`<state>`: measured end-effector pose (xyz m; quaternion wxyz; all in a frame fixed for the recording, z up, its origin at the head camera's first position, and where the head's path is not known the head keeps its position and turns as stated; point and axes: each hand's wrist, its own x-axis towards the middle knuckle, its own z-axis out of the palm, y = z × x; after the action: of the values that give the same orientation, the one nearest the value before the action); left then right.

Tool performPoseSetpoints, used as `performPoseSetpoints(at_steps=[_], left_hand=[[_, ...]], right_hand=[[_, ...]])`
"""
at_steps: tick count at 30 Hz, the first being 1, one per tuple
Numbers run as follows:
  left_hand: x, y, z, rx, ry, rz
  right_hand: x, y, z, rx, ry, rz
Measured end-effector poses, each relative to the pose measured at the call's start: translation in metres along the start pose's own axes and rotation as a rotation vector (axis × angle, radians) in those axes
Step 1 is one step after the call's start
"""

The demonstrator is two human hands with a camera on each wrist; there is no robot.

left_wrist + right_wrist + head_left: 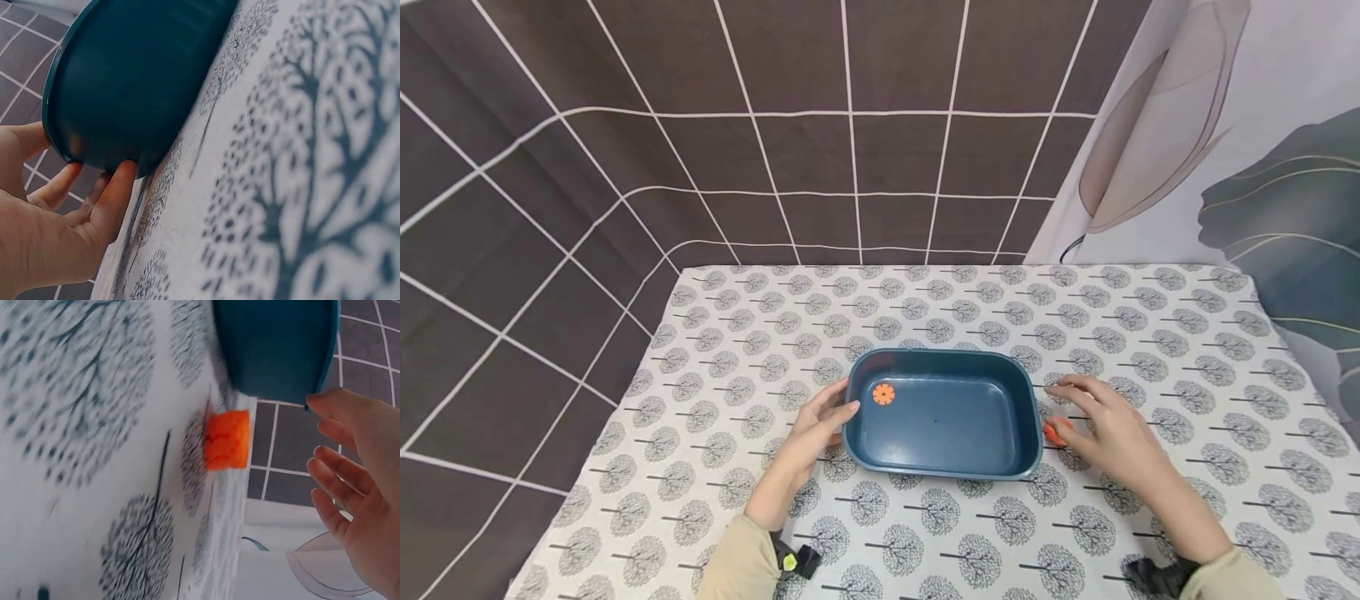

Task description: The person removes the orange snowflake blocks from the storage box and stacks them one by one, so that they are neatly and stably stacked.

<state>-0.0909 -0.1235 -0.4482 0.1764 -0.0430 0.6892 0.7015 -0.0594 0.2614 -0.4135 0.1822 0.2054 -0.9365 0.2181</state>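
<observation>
A dark blue rectangular bin (936, 479) with rounded corners sits on the patterned cloth. At its left end my left hand (811, 429) grips the wall, thumb over the rim and fingertips (128, 169) against the outer side. A small orange notched disc (883, 394) lies inside, near the bin's back left corner. Off the right end, my right hand (1103, 427) hovers with fingers spread and loosely bent, its thumb tip (317, 403) right at the rim. Below that hand, a small orange ribbed piece (227, 440) rests on the cloth beside the bin.
White cloth (737, 500) printed with grey trees covers the table. A dark curtain with white grid lines (790, 150) hangs behind and to the left. At the back right is a pale leaf-patterned curtain (1165, 133), with a short dark cord (1071, 247) at the table's back edge.
</observation>
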Motion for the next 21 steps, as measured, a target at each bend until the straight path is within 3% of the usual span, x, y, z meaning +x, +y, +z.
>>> performPoseSetpoints(at_steps=[8,21], left_hand=[[-0.001,0.001,0.0,0.003,-0.016,-0.003],[-0.001,0.001,0.0,0.007,-0.017,-0.005]], right_hand=[[0.01,-0.011,0.005,0.053,0.084,0.014],[0.037,-0.037,0.024,0.12,0.106,0.064]])
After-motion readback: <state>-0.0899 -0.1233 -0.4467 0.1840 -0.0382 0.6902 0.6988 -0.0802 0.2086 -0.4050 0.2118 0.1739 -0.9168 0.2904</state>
